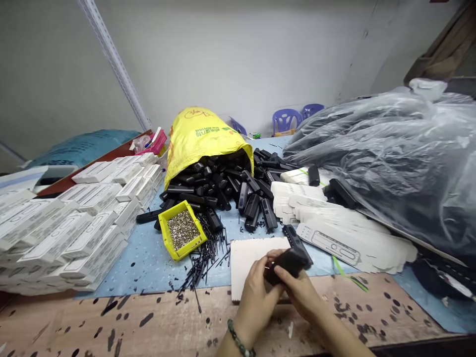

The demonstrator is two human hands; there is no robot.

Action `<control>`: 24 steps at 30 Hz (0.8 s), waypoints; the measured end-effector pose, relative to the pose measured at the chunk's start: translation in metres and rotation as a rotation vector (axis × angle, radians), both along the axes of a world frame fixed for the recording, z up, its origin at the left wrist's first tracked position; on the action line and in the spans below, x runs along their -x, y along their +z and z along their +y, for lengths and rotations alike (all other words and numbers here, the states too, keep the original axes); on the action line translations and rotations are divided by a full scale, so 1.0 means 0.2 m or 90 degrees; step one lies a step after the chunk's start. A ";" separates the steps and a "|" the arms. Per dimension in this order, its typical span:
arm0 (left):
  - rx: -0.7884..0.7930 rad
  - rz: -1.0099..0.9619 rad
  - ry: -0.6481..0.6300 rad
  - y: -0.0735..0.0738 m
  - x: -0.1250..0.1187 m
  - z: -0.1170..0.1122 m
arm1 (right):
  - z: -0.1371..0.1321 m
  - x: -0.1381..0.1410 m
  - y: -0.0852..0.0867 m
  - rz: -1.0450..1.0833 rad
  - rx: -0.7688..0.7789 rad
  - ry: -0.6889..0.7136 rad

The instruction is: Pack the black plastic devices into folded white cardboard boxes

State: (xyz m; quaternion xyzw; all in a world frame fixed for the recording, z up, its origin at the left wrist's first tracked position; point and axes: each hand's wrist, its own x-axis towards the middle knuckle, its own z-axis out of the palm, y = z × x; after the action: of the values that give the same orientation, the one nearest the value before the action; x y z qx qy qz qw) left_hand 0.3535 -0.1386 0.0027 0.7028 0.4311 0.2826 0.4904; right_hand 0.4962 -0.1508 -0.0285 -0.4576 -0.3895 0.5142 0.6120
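Both my hands meet over a white board (248,258) near the table's front edge. My left hand (257,292), with a green bead bracelet at the wrist, is closed around the near end of a black plastic part (288,263). My right hand (303,292) grips the same black part from the right, fingers wrapped over it. Just beyond it lies another black part (295,239). A yellow sack (199,136) spills a heap of black parts (226,191) onto the blue mat. A yellow tray (181,231) of small metal screws sits left of my hands, with thin black pins (206,253) scattered beside it.
Stacks of white boxes (67,223) fill the left side. Flat white box blanks (334,225) lie at the right, below a large bag of clear plastic (394,148) full of dark parts. The spotted wooden table edge (111,322) runs along the front. Purple chairs (286,120) stand by the wall.
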 end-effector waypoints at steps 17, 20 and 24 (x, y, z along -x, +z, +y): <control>0.054 -0.054 0.109 0.08 -0.02 0.05 | 0.01 -0.84 0.19 -0.914 -0.077 -0.368; 0.196 -0.308 -0.002 0.08 -0.12 0.02 | -0.07 -0.42 0.31 -0.782 -0.330 -0.278; 0.204 -0.521 0.032 0.12 -0.09 0.06 | -0.13 -0.05 0.42 -0.695 -0.423 0.055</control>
State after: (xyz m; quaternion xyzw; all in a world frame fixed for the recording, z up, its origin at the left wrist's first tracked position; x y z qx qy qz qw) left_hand 0.3723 -0.1275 0.0275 0.4376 0.2568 0.4787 0.7165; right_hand 0.5067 -0.1773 0.0545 -0.4237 -0.8017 0.0830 0.4132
